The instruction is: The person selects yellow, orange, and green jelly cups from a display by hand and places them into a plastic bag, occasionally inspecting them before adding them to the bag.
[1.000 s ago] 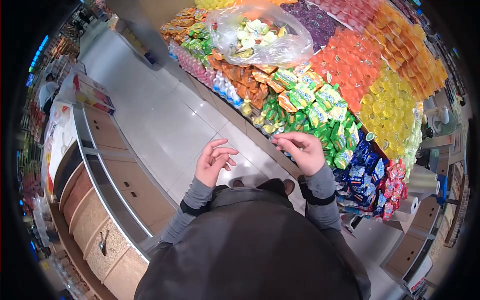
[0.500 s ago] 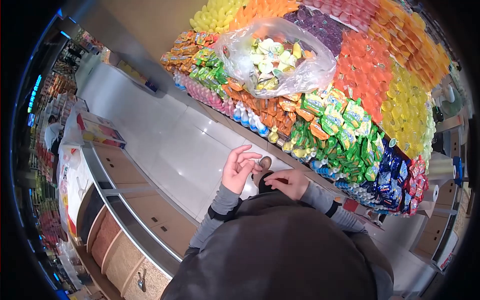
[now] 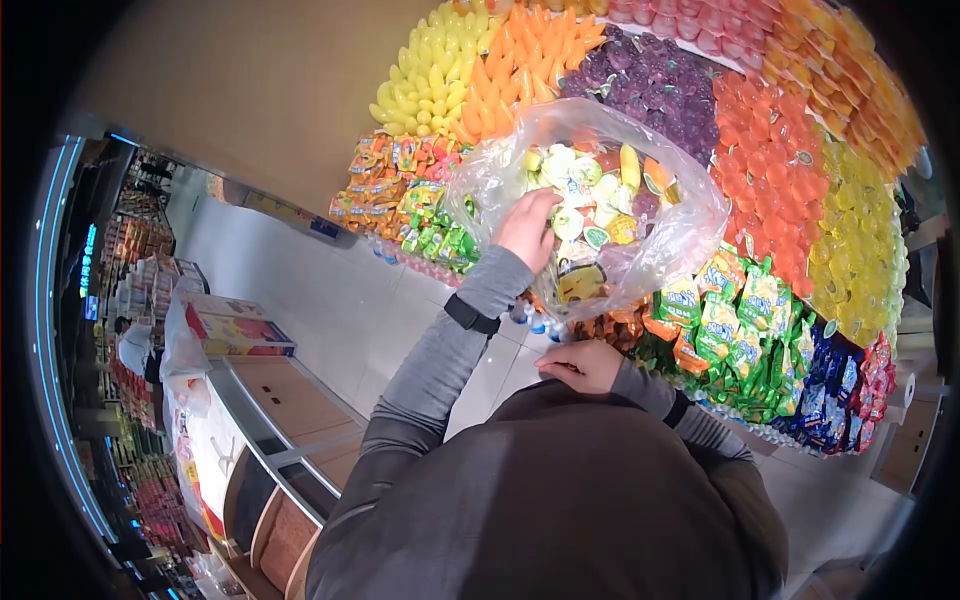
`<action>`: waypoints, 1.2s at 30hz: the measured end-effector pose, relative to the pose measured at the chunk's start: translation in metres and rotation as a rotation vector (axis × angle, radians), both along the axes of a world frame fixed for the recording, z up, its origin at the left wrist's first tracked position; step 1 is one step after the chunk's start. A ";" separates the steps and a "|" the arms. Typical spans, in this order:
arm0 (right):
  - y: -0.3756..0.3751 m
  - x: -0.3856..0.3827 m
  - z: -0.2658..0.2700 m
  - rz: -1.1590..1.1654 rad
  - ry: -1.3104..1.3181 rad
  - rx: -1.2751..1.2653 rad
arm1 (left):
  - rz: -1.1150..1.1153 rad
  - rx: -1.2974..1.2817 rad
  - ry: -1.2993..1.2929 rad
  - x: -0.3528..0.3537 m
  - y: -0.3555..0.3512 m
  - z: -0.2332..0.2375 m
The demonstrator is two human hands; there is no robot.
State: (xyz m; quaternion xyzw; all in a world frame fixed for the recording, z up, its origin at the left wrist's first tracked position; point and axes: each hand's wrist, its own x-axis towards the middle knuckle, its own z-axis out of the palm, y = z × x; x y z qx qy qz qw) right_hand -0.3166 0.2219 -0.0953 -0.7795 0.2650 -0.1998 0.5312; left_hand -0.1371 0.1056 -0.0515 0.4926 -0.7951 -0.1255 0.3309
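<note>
My left hand [image 3: 530, 230] reaches to the near left side of a clear plastic bag [image 3: 690, 225], its slightly bent fingers apart at the mouth of the bag. I see nothing gripped in it. Inside the bag lie several fruit-shaped candies or jelly cups [image 3: 566, 222], pale green, white and yellow. The bag rests on top of a sloping sweets display. Close to my body, my right hand [image 3: 588, 366] hangs below the display edge, fingers loosely curled, with a gap between thumb and fingers and nothing visible in it.
Around the bag are yellow banana-shaped cups [image 3: 425, 75], orange cups [image 3: 515, 65], purple cups [image 3: 650, 80] and red cups [image 3: 765, 170]. Green packets [image 3: 735, 320] line the near edge. A counter with bins [image 3: 280, 520] stands left across the tiled aisle [image 3: 310, 290]. A person [image 3: 135, 348] is farther off.
My left hand has moved up and forward from in front of my body to the plastic bag. My right hand has stayed near my body. The view has shifted, bringing the bag lower.
</note>
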 end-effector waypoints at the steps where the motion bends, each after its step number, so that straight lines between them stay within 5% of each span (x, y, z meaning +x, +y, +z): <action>1: -0.006 0.003 0.002 -0.004 -0.003 0.001 | -0.002 -0.010 -0.111 0.002 -0.012 -0.013; 6: -0.025 0.007 0.020 -0.084 -0.187 0.094 | 0.012 0.047 -0.359 0.002 -0.033 -0.020; 11: -0.039 -0.009 0.064 -0.381 -0.589 0.796 | 0.122 0.174 0.448 -0.008 -0.020 0.022; 15: -0.052 -0.007 0.073 -0.649 -0.977 1.025 | -0.456 0.407 0.161 -0.019 0.004 0.070; 16: -0.052 -0.004 0.075 -0.713 -0.955 1.065 | -0.433 0.297 0.187 -0.018 -0.004 0.056; 19: -0.042 -0.003 0.050 -0.543 -1.103 1.130 | -0.286 -0.028 0.119 -0.018 -0.055 0.011; 21: -0.034 0.014 0.070 -0.773 -0.990 1.102 | -0.074 -0.238 -0.109 -0.018 -0.089 0.006; 24: -0.024 0.029 0.084 -0.903 -0.970 1.020 | -0.129 -0.139 -0.322 -0.016 -0.115 -0.013; 30: 0.002 0.046 0.070 -0.979 -1.079 0.981 | -0.368 0.315 0.011 0.006 -0.117 0.002; 33: 0.014 0.046 0.067 -1.032 -1.085 0.962 | -0.554 0.183 -0.057 0.005 -0.103 -0.008; 36: 0.029 0.040 0.064 -1.067 -1.083 0.955 | -0.424 0.150 -0.176 -0.019 -0.083 -0.018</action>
